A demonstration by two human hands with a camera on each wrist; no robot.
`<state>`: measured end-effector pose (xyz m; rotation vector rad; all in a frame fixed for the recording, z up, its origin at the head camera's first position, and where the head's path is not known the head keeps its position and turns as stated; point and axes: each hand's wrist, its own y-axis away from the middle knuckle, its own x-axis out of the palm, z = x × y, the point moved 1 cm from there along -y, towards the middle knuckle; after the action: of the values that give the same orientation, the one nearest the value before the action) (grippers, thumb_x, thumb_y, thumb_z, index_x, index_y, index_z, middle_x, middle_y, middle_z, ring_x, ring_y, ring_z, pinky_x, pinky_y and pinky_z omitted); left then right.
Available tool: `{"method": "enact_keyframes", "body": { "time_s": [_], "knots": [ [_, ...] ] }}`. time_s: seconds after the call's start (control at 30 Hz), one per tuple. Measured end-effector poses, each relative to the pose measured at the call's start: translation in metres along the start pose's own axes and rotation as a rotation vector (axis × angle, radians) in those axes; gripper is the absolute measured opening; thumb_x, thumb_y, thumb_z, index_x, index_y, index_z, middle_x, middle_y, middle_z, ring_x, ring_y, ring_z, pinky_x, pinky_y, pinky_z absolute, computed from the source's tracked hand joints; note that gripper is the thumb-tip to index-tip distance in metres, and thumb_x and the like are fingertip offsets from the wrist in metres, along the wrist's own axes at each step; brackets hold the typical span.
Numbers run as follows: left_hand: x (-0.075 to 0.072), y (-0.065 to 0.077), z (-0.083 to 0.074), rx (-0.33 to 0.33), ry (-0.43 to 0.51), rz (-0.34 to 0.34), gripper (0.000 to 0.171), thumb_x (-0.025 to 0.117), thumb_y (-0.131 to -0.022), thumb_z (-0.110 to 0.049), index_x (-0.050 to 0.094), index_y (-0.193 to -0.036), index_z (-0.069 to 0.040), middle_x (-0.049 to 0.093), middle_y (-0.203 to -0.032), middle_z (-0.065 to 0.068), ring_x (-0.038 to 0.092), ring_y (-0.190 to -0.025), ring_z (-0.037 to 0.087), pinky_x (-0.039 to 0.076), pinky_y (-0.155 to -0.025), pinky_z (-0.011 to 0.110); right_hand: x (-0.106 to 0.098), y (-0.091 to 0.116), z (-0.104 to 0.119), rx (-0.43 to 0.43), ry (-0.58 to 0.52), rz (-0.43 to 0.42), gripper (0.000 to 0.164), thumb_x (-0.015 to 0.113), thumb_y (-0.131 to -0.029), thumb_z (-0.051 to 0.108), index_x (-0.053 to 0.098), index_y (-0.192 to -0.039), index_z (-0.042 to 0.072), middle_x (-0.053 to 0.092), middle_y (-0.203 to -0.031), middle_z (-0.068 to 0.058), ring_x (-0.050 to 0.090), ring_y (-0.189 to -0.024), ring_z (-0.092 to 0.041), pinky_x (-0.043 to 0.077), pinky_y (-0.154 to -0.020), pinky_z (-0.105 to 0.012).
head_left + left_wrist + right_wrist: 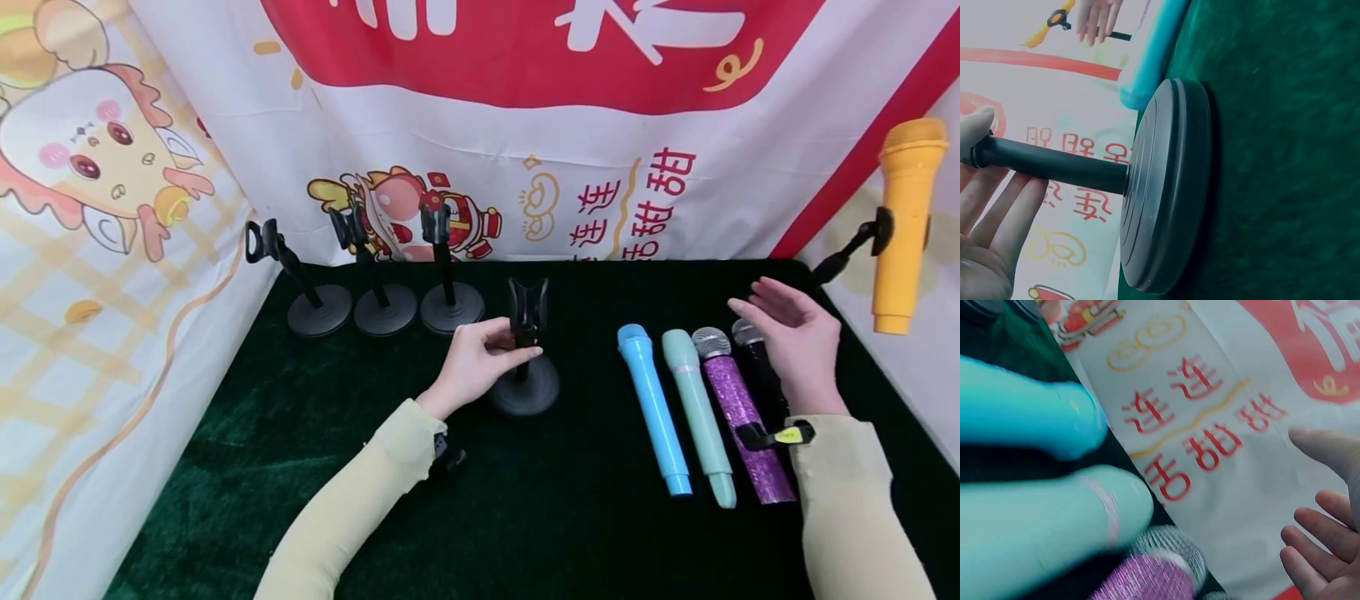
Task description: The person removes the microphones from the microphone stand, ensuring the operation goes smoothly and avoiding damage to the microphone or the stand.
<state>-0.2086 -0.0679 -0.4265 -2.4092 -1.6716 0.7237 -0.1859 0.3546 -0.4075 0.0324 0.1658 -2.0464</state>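
Observation:
My left hand [474,364] grips the pole of a black desktop microphone stand [529,312] between thumb and fingers, just below its clip. The stand's round base [1166,187] is at the green cloth; whether it touches all round I cannot tell. My right hand [806,346] hovers with loose fingers and nothing in them, over the head end of a black microphone [759,362] it partly hides. Left of that lie a purple glitter microphone [742,408], a mint green microphone [699,417] and a blue microphone [655,408], side by side.
Three more black stands [381,308] with bare clips stand at the back left. At the far right a yellow microphone [906,225] sits in a stand's clip, its base hidden behind my right hand. A printed curtain [525,125] borders the dark green cloth [585,517].

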Motion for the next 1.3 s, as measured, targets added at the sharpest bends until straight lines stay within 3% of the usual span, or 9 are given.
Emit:
{"method": "enact_keyframes", "body": {
  "time_s": [0.13, 0.37, 0.5, 0.73, 0.93, 1.07, 1.3],
  "knots": [
    [-0.004, -0.013, 0.002, 0.015, -0.009, -0.025, 0.018, 0.080, -0.092, -0.029, 0.076, -0.107, -0.019, 0.074, -0.097, -0.009, 0.071, -0.089, 0.011, 0.060, -0.081, 0.032, -0.015, -0.004, -0.006, 0.058, -0.029, -0.047, 0.065, 0.091, -0.079, 0.021, 0.065, -0.138, 0.016, 0.063, -0.134, -0.003, 0.063, -0.110, -0.006, 0.049, -0.085, -0.008],
    [-0.007, -0.043, 0.010, -0.005, -0.028, -0.060, 0.024, 0.079, -0.092, -0.029, 0.076, -0.114, -0.020, 0.074, -0.105, -0.010, 0.070, -0.097, 0.009, 0.058, -0.087, 0.032, -0.030, -0.017, -0.011, 0.184, 0.081, -0.148, 0.074, 0.090, -0.078, 0.033, 0.058, -0.145, 0.023, 0.058, -0.140, 0.004, 0.057, -0.121, -0.004, 0.043, -0.094, -0.007],
    [-0.008, -0.057, 0.016, -0.045, -0.025, -0.077, 0.026, 0.079, -0.092, -0.031, 0.076, -0.117, -0.024, 0.074, -0.107, -0.009, 0.070, -0.099, 0.009, 0.057, -0.089, 0.031, -0.034, -0.028, -0.016, 0.264, 0.009, -0.201, 0.081, 0.092, -0.075, 0.034, 0.055, -0.147, 0.025, 0.054, -0.143, 0.006, 0.052, -0.127, -0.004, 0.039, -0.099, -0.008],
    [-0.013, -0.076, 0.025, -0.072, -0.031, -0.182, 0.029, 0.080, -0.091, -0.033, 0.076, -0.116, -0.019, 0.074, -0.103, -0.007, 0.070, -0.096, 0.009, 0.058, -0.087, 0.030, -0.041, -0.046, -0.021, 0.221, -0.166, -0.336, 0.073, 0.097, -0.070, 0.026, 0.062, -0.134, 0.020, 0.062, -0.130, 0.007, 0.059, -0.111, -0.005, 0.043, -0.092, -0.007],
    [-0.015, -0.088, 0.031, -0.078, -0.004, -0.260, 0.032, 0.081, -0.090, -0.027, 0.076, -0.119, -0.014, 0.075, -0.103, -0.004, 0.071, -0.095, 0.011, 0.058, -0.085, 0.029, -0.044, -0.060, -0.018, 0.233, -0.277, -0.366, 0.080, 0.096, -0.072, 0.024, 0.057, -0.142, 0.025, 0.058, -0.140, 0.007, 0.055, -0.122, -0.004, 0.038, -0.099, -0.007],
    [-0.015, -0.092, 0.033, -0.085, -0.006, -0.261, 0.036, 0.081, -0.090, -0.025, 0.074, -0.123, -0.012, 0.075, -0.106, -0.003, 0.071, -0.096, 0.010, 0.058, -0.086, 0.028, -0.043, -0.066, -0.016, 0.256, -0.273, -0.365, 0.075, 0.092, -0.077, 0.026, 0.057, -0.143, 0.028, 0.054, -0.142, 0.010, 0.052, -0.123, -0.001, 0.037, -0.099, -0.007],
    [-0.008, -0.095, 0.038, -0.142, -0.024, -0.207, 0.040, 0.082, -0.090, -0.028, 0.072, -0.127, -0.016, 0.075, -0.108, -0.004, 0.071, -0.096, 0.007, 0.057, -0.086, 0.027, -0.042, -0.073, -0.016, 0.240, -0.288, -0.366, 0.063, 0.085, -0.086, 0.028, 0.056, -0.142, 0.026, 0.055, -0.139, 0.009, 0.054, -0.110, -0.002, 0.042, -0.088, -0.007]
  ]
}}
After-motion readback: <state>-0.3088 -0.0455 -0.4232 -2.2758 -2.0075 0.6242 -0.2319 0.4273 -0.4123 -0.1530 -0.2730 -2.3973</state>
